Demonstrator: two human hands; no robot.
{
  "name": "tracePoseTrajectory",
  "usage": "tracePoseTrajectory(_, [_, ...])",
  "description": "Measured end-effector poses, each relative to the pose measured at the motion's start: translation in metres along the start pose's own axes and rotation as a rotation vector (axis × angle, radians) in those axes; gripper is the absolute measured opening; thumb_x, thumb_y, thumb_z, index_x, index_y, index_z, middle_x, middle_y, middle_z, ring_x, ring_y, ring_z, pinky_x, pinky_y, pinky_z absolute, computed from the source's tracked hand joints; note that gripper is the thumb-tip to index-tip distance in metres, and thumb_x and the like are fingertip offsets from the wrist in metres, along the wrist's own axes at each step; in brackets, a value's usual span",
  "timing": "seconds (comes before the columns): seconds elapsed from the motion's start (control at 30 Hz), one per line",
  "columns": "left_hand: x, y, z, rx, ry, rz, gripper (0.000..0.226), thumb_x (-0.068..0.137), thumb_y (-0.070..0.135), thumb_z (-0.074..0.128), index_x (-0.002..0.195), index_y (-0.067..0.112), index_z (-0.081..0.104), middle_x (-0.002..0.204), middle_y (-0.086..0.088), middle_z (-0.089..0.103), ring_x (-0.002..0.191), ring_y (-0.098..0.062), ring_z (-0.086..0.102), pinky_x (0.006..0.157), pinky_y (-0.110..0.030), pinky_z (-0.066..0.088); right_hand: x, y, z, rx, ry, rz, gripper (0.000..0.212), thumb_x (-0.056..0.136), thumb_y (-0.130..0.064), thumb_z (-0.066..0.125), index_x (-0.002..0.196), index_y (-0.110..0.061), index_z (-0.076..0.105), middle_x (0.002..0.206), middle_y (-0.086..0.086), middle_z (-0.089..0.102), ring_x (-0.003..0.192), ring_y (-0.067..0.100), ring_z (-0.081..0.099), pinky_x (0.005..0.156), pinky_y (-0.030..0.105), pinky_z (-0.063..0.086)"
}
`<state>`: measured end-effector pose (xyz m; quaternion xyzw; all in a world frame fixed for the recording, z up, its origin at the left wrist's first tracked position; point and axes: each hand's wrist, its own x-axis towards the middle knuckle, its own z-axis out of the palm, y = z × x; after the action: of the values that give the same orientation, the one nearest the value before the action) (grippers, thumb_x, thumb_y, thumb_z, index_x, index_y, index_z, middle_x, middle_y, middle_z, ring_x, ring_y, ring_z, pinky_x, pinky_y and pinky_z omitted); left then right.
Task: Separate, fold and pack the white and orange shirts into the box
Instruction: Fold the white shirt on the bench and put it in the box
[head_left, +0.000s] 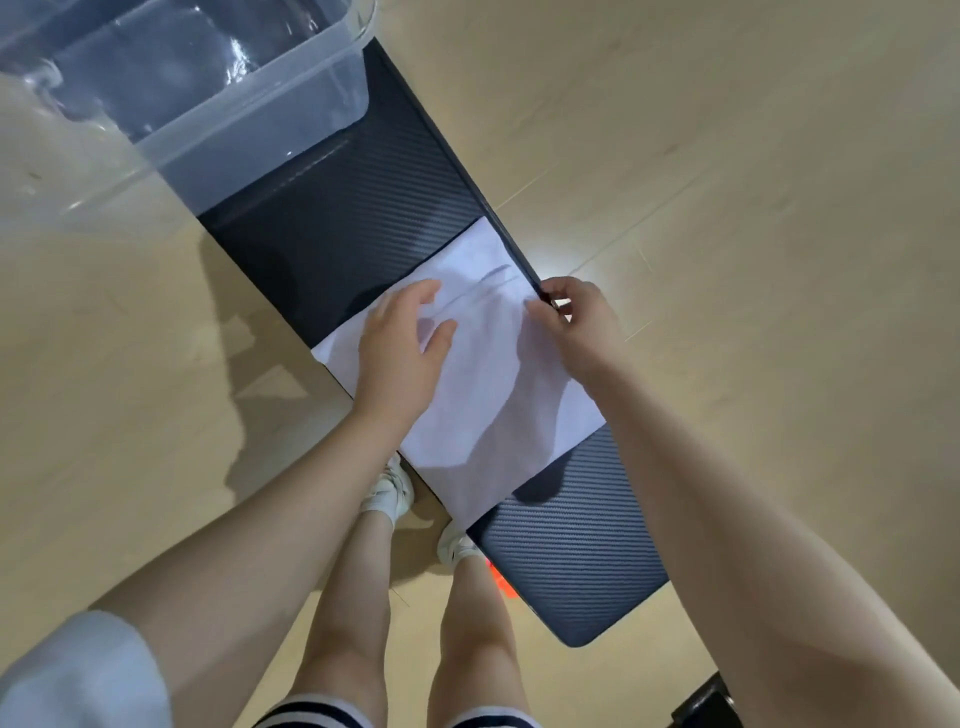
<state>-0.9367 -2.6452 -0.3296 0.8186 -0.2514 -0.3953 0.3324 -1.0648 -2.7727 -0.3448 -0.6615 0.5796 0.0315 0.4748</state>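
A white shirt (483, 405) lies flat across the narrow black table (343, 218), its edges hanging over both long sides. My left hand (402, 348) hovers just over or rests on the shirt's left part with fingers spread and relaxed. My right hand (576, 322) pinches the shirt's edge at the table's far side. A small patch of orange (498, 579) shows below the table's near edge; what it belongs to I cannot tell. The clear plastic box (249, 130) stands on the table's far end, at top left.
The table runs diagonally from top left to bottom right, with bare black surface between the box and the shirt and again at its rounded near end (576, 566). Beige floor surrounds it. My legs and white shoes (389, 488) stand beside the table's left edge.
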Motion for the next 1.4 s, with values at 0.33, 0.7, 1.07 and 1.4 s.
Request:
tracePoseTrajectory(0.33, [-0.064, -0.045, -0.001, -0.161, 0.238, -0.466, 0.026, 0.090, 0.021, 0.055, 0.111, 0.005, 0.054, 0.098, -0.003, 0.057, 0.089, -0.020, 0.053, 0.077, -0.026, 0.038, -0.005, -0.011, 0.010, -0.238, -0.029, -0.028, 0.028, 0.084, -0.029, 0.054, 0.105, -0.013, 0.061, 0.094, 0.008, 0.063, 0.093, 0.027, 0.057, 0.084, 0.040, 0.047])
tracePoseTrajectory(0.7, [-0.069, -0.038, -0.008, -0.258, 0.378, -0.344, 0.004, 0.090, 0.019, 0.057, 0.090, 0.016, 0.056, 0.074, 0.012, 0.053, 0.070, -0.003, 0.050, 0.063, -0.005, 0.037, 0.002, -0.020, -0.003, -0.361, -0.002, -0.275, 0.013, 0.084, -0.018, 0.058, 0.084, -0.006, 0.061, 0.085, 0.004, 0.053, 0.078, 0.019, 0.049, 0.065, 0.025, 0.033])
tracePoseTrajectory(1.07, [-0.037, -0.051, -0.019, 0.188, 0.450, -0.231, 0.036, 0.089, 0.016, 0.052, 0.123, 0.005, 0.047, 0.126, -0.012, 0.052, 0.111, -0.028, 0.049, 0.086, -0.025, 0.036, 0.013, -0.030, 0.024, -0.390, 0.096, -0.405, 0.038, 0.091, -0.023, 0.049, 0.124, -0.005, 0.050, 0.126, 0.013, 0.053, 0.116, 0.031, 0.048, 0.096, 0.038, 0.038])
tracePoseTrajectory(1.4, [-0.065, -0.103, 0.036, 0.848, -0.031, 0.157, 0.106, 0.069, 0.074, 0.033, 0.143, 0.000, 0.017, 0.151, -0.023, 0.022, 0.143, -0.032, 0.005, 0.115, -0.034, -0.006, -0.015, 0.063, 0.041, -1.061, -0.071, -0.880, 0.061, 0.096, -0.050, 0.019, 0.145, -0.014, 0.024, 0.152, 0.010, 0.030, 0.141, 0.026, 0.019, 0.115, 0.041, 0.010])
